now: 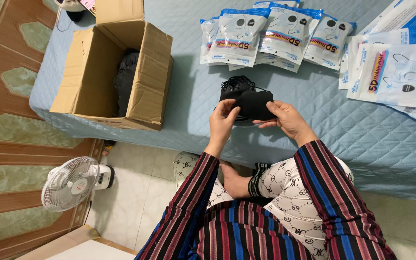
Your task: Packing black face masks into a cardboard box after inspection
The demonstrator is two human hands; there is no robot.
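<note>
**Black masks held in both hands over the bed**

While we look down, we log our left hand pinching the left end of a stack of black masks, thumb on top, fingers curled beneath. Our right hand grips the right end, fingers partly closed. Stack: long axis running left to right, held just above the blue quilted bed. Nearby: open cardboard box with dark masks inside; packaged masks beyond.
</note>
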